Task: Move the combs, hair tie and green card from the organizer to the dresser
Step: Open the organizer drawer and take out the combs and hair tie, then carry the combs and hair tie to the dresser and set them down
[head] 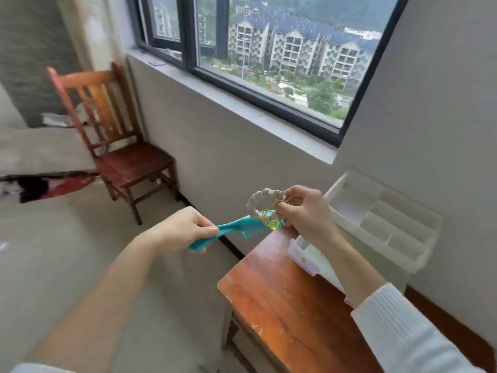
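Note:
My left hand (185,228) grips the handle of a teal comb (236,232), held in the air left of the wooden dresser (290,297). My right hand (304,208) pinches a grey-white scrunchie hair tie (259,201) with a thin yellow-green band and bead (271,223) hanging from it, just above the comb's teeth. A clear plastic organizer (382,222) stands on the dresser's far end against the wall, its open compartments looking empty. No green card can be made out.
A wooden chair (115,146) stands by the wall under the window sill (231,103). A bed edge with dark and red cloth (48,184) lies at the left. Grey floor (80,251) spreads between bed and dresser.

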Motion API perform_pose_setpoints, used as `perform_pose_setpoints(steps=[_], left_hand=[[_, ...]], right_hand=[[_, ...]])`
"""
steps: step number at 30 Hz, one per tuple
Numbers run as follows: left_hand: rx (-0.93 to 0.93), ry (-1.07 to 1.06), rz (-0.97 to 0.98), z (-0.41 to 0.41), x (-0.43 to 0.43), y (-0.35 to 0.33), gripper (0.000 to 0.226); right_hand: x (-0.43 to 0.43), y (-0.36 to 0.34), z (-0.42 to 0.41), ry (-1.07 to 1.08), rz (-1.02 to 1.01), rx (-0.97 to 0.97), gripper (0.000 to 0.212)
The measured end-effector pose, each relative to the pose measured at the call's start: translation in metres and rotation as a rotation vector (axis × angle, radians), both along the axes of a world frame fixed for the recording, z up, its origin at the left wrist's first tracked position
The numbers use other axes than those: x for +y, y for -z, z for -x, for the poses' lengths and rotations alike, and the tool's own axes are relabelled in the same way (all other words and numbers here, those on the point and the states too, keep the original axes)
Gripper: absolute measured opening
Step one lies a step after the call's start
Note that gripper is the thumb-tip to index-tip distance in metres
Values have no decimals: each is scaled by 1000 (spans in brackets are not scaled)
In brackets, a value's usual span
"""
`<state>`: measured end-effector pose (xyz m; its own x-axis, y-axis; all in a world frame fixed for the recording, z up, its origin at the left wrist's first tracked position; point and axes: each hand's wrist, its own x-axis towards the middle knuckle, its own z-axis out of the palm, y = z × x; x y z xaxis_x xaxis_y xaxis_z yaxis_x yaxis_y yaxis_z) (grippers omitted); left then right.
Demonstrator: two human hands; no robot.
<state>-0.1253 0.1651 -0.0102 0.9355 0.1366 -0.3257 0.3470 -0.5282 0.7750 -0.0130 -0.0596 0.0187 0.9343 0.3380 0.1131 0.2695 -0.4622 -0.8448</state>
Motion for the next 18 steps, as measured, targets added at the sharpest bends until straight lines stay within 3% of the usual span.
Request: perform_pose_setpoints(steps=[7, 10, 12, 15, 18], left_hand=[[23, -648, -4, 196, 94, 53, 32], [-14, -817, -25, 272, 127, 61, 27], [-40, -945, -24, 344, 154, 63, 25], [-50, -1136, -66, 456, 189, 70, 28], [16, -1298, -157, 567, 217, 72, 39]], right_hand=[[169, 31, 118, -465, 139, -81, 6], [231, 41, 175, -612, 198, -112, 4], [285, 49, 237, -731, 240, -124, 1], [365, 54, 345, -864, 232, -114, 20], [434, 62, 463, -1018, 263, -119, 8]])
